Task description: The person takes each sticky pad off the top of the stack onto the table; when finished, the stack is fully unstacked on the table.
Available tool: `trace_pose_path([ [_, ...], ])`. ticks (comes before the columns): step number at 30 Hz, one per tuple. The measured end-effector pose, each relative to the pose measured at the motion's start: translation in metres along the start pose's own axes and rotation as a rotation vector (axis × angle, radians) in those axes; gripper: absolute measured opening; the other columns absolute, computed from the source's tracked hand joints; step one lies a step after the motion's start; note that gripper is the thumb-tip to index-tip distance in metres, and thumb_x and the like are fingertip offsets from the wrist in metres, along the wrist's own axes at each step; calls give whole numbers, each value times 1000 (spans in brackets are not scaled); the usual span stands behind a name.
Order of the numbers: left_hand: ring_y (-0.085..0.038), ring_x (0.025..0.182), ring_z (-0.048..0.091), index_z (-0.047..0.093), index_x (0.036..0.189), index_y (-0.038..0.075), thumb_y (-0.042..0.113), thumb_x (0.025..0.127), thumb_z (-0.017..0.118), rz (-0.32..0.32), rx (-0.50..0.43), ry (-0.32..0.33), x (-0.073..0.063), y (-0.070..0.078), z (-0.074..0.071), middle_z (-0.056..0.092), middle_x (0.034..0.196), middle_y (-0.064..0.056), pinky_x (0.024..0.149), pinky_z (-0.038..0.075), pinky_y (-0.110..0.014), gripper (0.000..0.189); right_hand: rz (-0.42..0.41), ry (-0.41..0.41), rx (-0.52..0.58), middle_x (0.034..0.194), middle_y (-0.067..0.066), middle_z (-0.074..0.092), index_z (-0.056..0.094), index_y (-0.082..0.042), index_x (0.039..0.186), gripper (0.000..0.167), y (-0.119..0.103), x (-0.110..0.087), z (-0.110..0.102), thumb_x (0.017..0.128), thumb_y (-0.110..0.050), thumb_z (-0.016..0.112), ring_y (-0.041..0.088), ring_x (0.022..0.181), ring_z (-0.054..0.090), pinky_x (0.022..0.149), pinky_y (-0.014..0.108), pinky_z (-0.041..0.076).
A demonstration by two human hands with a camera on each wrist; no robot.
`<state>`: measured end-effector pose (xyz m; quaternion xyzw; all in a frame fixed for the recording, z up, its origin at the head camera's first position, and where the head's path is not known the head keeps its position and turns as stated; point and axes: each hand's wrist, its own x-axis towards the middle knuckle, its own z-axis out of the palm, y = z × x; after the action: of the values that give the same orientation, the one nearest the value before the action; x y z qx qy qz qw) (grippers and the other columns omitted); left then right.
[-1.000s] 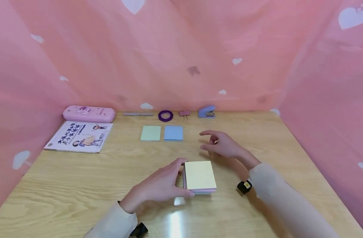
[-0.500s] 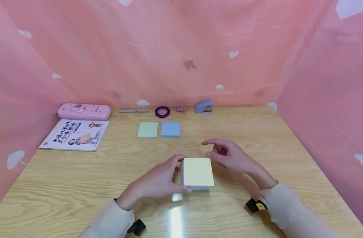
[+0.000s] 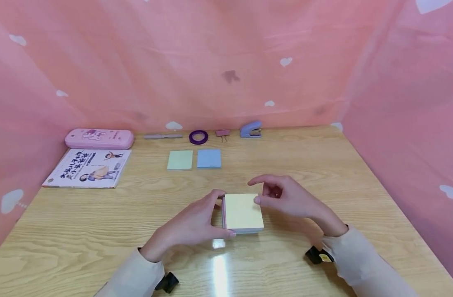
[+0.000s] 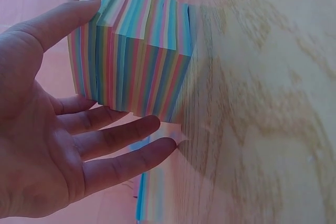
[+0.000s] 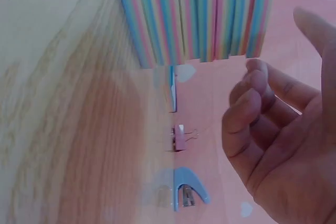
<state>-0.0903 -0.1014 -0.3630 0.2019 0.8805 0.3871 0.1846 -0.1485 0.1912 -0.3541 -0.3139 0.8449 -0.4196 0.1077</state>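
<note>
A tall stack of sticky note pads [image 3: 243, 211], pale yellow on top with pastel layers on its sides, stands on the table. My left hand [image 3: 191, 220] holds its left part, thumb on the near side and fingers toward the far side. The left wrist view shows the thumb [image 4: 63, 22] against the striped pads [image 4: 142, 51]. My right hand [image 3: 287, 196] hovers at the stack's far right corner, its thumb tip over the top sheet; whether it touches is unclear. Its other fingers are loosely bent around nothing, and the right wrist view shows the fingers [image 5: 247, 108] apart from the layers.
Beyond the stack lie a green pad [image 3: 180, 160] and a blue pad [image 3: 209, 159]. Along the back are a pink pencil case [image 3: 99, 139], a pen [image 3: 163, 136], purple tape [image 3: 198, 137], a binder clip [image 3: 222, 133] and a stapler [image 3: 251, 130]. A book [image 3: 87, 168] lies left.
My right hand has come down and nearer to the stack, its thumb now over the far right corner. The left hand keeps its hold. The head view has shifted slightly.
</note>
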Motion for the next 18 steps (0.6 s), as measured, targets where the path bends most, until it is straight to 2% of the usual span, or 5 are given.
trace_pose_path([
  [9, -20, 122, 62, 37, 153, 10, 52, 85, 86, 6, -12, 8, 0, 1, 0, 63, 136, -8, 100, 52, -46, 93, -3, -164, -67, 75, -9, 60, 61, -16, 139, 60, -12, -3, -3, 88, -33, 88, 7, 64, 55, 61, 25, 47],
  [13, -22, 124, 62, 38, 153, 10, 52, 85, 86, -3, -9, 6, 0, 1, 1, 63, 138, -9, 102, 51, -48, 93, 1, -186, -139, 74, -12, 58, 58, -19, 140, 70, -16, -6, -2, 83, -43, 91, 5, 64, 53, 61, 24, 47],
  [18, -23, 126, 61, 38, 153, 11, 52, 85, 86, -7, 0, 6, 0, 2, 1, 63, 139, -9, 103, 51, -49, 93, -14, -171, -263, 73, -13, 58, 57, -22, 137, 76, -21, -9, 0, 77, -53, 92, 2, 64, 52, 60, 24, 46],
])
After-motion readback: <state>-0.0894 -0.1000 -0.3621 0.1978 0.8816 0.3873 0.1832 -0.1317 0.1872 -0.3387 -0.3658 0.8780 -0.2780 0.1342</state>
